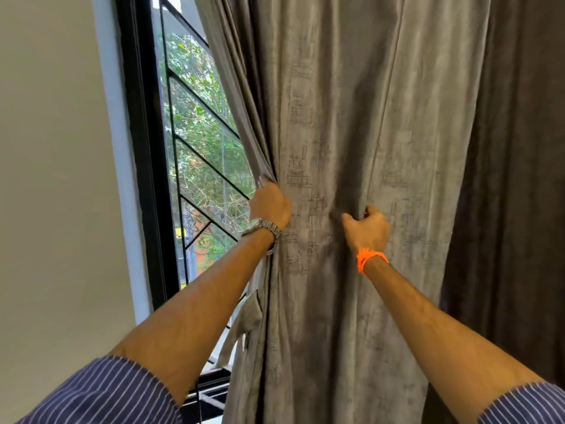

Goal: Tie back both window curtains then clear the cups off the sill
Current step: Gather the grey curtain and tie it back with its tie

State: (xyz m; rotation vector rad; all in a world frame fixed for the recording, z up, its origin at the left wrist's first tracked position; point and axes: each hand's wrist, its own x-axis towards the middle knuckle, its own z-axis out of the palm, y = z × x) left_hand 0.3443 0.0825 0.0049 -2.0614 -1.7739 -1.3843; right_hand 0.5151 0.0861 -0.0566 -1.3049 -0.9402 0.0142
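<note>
A grey velvet curtain (336, 117) hangs in front of me and fills the middle of the view. My left hand (270, 206), with a metal watch on the wrist, grips the curtain's left edge and holds it bunched away from the window. My right hand (368, 229), with an orange thread on the wrist, pinches a fold of the same curtain further right. A strip of the same grey fabric (241, 325), perhaps a tie-back, hangs below my left forearm. No cups and no sill top are in view.
A black-framed window (143, 179) with a diagonal metal grille (198, 166) shows at the left, trees beyond it. A pale wall (55, 179) lies left of the frame. A darker curtain panel (513, 148) hangs at the right.
</note>
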